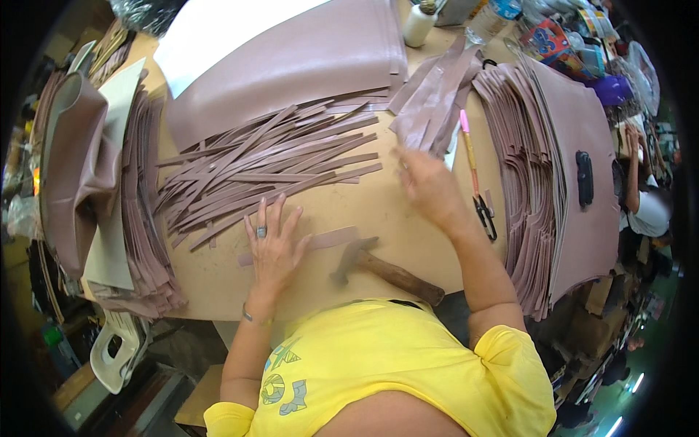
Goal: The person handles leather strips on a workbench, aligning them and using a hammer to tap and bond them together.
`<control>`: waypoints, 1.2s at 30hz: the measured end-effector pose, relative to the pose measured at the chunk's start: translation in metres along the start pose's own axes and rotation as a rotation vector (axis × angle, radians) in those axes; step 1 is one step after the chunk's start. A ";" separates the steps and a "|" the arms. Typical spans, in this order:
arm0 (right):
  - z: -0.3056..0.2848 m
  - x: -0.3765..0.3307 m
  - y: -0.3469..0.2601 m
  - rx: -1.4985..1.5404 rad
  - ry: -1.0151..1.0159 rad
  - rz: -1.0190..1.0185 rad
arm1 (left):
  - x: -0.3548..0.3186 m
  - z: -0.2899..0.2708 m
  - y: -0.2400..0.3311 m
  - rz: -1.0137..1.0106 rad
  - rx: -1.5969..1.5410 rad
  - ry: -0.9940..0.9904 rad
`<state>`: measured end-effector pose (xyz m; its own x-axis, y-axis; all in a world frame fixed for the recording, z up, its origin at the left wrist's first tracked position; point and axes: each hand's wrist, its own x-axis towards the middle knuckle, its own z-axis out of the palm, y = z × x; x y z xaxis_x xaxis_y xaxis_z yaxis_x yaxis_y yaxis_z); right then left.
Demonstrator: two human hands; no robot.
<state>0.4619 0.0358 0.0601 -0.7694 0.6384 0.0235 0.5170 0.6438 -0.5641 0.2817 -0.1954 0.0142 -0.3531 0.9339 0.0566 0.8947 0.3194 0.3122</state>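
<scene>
My left hand [273,244] lies on the table with fingers spread. It rests on a short, flat mauve leather strip [333,238], part of which it covers. My right hand [433,189] is in the air to the right, near the lower end of a bundle of wider leather strips [437,102]. Its fingers are bent and smeared by motion, so whether they hold anything is unclear. A hammer [400,278] with a wooden handle lies between my forearms. Beyond my left hand, many narrow leather strips [269,164] spread in a loose pile.
Stacks of leather pieces stand at the left [142,211] and right [539,167] of the table [349,197]. Large leather sheets [291,65] lie at the back. Beside the right stack are a pen [470,149] and black-handled scissors [483,217]. A white bottle [419,25] stands behind.
</scene>
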 end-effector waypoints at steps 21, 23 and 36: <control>0.043 -0.150 0.009 -0.056 0.031 0.212 | -0.019 0.029 0.021 0.129 -0.286 0.103; 0.038 -0.152 0.019 -0.067 0.105 0.246 | -0.017 0.023 0.023 0.075 -0.362 0.087; 0.080 -0.092 -0.072 0.296 -0.057 0.011 | -0.020 0.024 0.026 0.285 -0.488 0.033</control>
<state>0.4648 -0.1032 0.0325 -0.7885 0.6145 -0.0255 0.4001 0.4811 -0.7801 0.3189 -0.2018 -0.0017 -0.1314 0.9642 0.2304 0.7283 -0.0638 0.6823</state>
